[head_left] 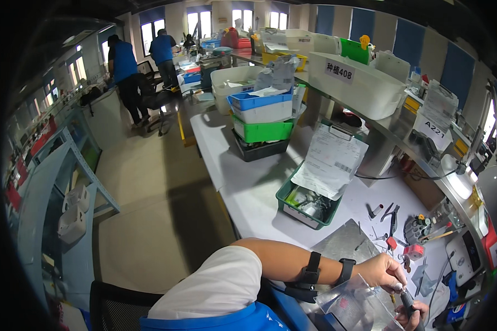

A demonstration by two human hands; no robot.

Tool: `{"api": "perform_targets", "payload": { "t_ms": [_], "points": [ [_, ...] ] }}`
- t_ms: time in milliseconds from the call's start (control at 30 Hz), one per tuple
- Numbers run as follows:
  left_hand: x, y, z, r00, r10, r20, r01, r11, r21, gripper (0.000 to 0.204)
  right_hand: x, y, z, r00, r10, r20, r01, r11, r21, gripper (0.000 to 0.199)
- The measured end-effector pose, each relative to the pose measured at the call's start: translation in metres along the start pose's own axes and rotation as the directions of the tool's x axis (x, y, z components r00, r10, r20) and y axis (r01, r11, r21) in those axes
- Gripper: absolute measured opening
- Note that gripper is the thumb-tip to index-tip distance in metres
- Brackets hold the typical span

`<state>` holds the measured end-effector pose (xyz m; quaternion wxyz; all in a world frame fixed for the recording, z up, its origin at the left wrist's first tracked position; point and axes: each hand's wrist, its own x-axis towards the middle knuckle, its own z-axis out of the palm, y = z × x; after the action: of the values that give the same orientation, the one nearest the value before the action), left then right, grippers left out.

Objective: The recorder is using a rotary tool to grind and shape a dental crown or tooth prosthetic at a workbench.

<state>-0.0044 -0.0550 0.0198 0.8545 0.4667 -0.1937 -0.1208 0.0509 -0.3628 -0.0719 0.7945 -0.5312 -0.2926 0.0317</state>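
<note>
At the lower right my left hand (385, 272) is closed in a pinch, its fingertips on something too small to make out. Just below it, my right hand (417, 314) is wrapped round a dark pen-shaped handpiece (407, 300), whose tip meets the left fingertips. Black straps (311, 268) circle my left forearm. A clear plastic shield (348, 303) stands beside the left wrist and covers part of the work area. Past the hands lie a red round container (414, 252) and black-handled pliers (394, 218).
A green bin (309, 215) with papers on a clipboard (334, 157) sits ahead on the white table. Stacked bins (262, 129) stand farther back. A white control box (464, 256) is at right, beneath a shelf with a large white bin (353, 83). Two people (124, 60) stand at the far left.
</note>
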Motion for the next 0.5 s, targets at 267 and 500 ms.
{"api": "perform_targets", "payload": {
  "t_ms": [267,500],
  "points": [
    [0.000,0.001,0.002,0.999,0.038,-0.036,-0.040,0.997,-0.065,0.016,0.019,-0.021,0.009,0.995,-0.003,0.104,0.025,0.977,-0.210,0.032],
    [0.000,-0.005,0.003,0.997,0.076,-0.023,-0.077,0.996,-0.047,0.015,0.023,-0.020,0.032,0.995,0.099,-0.007,-0.098,0.983,-0.152,0.038]
  ]
}}
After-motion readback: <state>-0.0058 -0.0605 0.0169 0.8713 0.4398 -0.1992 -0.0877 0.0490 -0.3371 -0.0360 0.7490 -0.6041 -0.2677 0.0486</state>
